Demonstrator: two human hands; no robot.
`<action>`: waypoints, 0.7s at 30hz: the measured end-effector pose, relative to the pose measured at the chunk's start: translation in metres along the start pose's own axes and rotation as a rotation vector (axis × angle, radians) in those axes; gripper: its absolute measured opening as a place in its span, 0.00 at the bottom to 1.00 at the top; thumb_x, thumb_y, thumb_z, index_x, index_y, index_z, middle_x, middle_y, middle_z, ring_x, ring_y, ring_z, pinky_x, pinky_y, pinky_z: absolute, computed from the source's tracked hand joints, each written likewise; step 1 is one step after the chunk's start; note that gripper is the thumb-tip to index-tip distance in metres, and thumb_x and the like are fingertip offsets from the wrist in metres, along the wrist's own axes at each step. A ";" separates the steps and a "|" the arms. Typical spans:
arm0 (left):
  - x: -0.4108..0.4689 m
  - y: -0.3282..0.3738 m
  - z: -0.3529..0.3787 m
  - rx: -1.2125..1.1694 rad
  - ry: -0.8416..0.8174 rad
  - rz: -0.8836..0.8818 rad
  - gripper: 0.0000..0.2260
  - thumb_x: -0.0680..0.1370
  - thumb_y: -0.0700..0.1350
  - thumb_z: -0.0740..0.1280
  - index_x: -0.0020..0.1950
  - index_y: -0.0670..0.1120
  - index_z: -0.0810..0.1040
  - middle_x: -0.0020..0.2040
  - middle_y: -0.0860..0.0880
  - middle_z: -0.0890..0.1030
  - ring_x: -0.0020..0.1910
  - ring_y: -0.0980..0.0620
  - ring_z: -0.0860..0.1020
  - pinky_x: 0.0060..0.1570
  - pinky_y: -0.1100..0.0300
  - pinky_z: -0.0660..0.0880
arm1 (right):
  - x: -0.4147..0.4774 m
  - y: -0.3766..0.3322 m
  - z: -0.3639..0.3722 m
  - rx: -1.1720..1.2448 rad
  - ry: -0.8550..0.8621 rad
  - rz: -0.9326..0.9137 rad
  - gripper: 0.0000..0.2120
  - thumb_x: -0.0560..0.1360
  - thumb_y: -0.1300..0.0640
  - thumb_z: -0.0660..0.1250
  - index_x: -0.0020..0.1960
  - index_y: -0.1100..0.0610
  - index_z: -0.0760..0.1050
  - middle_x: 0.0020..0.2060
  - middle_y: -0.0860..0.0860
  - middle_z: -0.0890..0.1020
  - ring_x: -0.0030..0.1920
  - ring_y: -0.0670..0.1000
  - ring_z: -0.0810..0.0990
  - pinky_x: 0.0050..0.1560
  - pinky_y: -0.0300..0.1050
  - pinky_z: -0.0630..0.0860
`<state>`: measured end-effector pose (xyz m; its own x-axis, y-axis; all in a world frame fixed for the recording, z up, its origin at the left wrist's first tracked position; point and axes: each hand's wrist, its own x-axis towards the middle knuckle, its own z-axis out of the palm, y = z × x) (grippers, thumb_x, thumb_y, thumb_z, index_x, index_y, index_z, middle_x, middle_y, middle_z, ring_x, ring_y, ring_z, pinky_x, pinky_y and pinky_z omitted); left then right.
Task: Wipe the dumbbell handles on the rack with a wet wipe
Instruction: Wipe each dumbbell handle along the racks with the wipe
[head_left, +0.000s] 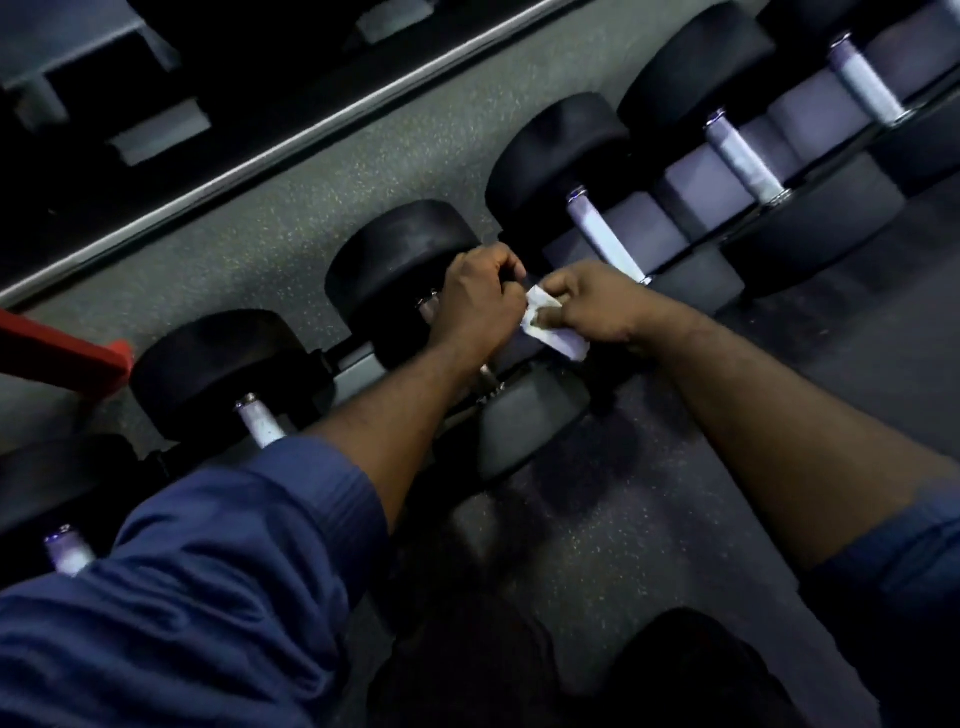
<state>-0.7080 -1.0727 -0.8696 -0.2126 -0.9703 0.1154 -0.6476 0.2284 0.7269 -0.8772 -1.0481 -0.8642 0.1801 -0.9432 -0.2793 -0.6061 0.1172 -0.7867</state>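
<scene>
White wipe (551, 328): a small crumpled sheet with a dingy smudge near its left edge, held between the two hands just above the rack.
Right hand (592, 306): thumb and fingers pinch the wipe.
Left hand (480, 306): fingers curl over the handle (427, 307) of the middle dumbbell; the knuckles touch the wipe's edge.
Middle dumbbell (400, 265): round, matte black heads. The hand covers the handle almost wholly, with bright metal showing at each end.
Other handles (602, 236): pale, shiny bars, uncovered, in a slanting row on both sides.
Rack (636, 231): grey cradles under the dumbbells, running from lower left to upper right.
Markings: the heads are too dark and blurred to read.
Floor (260, 234): dark speckled rubber.
Sleeve (208, 571): blue, pushed up the left forearm.
Red bar (62, 348): at the left edge, beside the rack.
</scene>
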 end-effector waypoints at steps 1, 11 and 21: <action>0.010 0.007 0.000 -0.010 -0.007 0.033 0.08 0.71 0.36 0.66 0.45 0.45 0.82 0.44 0.50 0.81 0.44 0.52 0.76 0.49 0.58 0.75 | 0.000 0.004 -0.006 0.066 0.051 -0.015 0.13 0.72 0.50 0.74 0.43 0.61 0.80 0.34 0.51 0.80 0.36 0.46 0.75 0.39 0.46 0.72; 0.140 0.063 0.015 0.221 0.122 0.393 0.07 0.73 0.41 0.67 0.47 0.43 0.83 0.45 0.45 0.83 0.50 0.43 0.78 0.53 0.51 0.74 | 0.037 0.021 -0.099 0.279 0.488 0.029 0.15 0.65 0.46 0.79 0.33 0.53 0.77 0.27 0.45 0.78 0.31 0.42 0.74 0.35 0.43 0.70; 0.235 0.078 0.045 0.238 -0.346 0.420 0.13 0.76 0.50 0.64 0.54 0.53 0.87 0.52 0.52 0.87 0.50 0.52 0.85 0.55 0.56 0.80 | 0.092 0.060 -0.113 0.905 0.739 0.314 0.07 0.66 0.63 0.70 0.42 0.58 0.86 0.40 0.55 0.88 0.45 0.58 0.87 0.53 0.63 0.83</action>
<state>-0.8416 -1.2789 -0.8160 -0.6863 -0.7199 0.1034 -0.5946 0.6373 0.4902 -0.9845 -1.1634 -0.8753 -0.5430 -0.7502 -0.3772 0.2702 0.2692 -0.9244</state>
